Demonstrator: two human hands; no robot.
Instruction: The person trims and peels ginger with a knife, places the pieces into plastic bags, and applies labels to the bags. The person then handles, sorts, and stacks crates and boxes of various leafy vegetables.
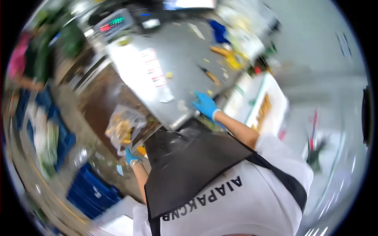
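Note:
My left hand (132, 157), in a blue glove, is closed at the lower end of a clear plastic bag (138, 116). Yellow-orange pieces (123, 129) show through the bag, which is over a brown board. My right hand (205, 105), also gloved in blue, is at the near right edge of the metal table (185, 51), fingers apart and holding nothing. Just beyond it on the table is a knife (211, 75) with a wooden handle. A strip of white paper with red print (153, 70) runs along the table's left part.
A scale with a lit display (114, 24) stands at the back left. White foam boxes (256, 98) line the right side. A blue crate (92, 190) and a blue bag of long vegetables (43, 133) are on the floor at left. Another person (25, 59) is at far left.

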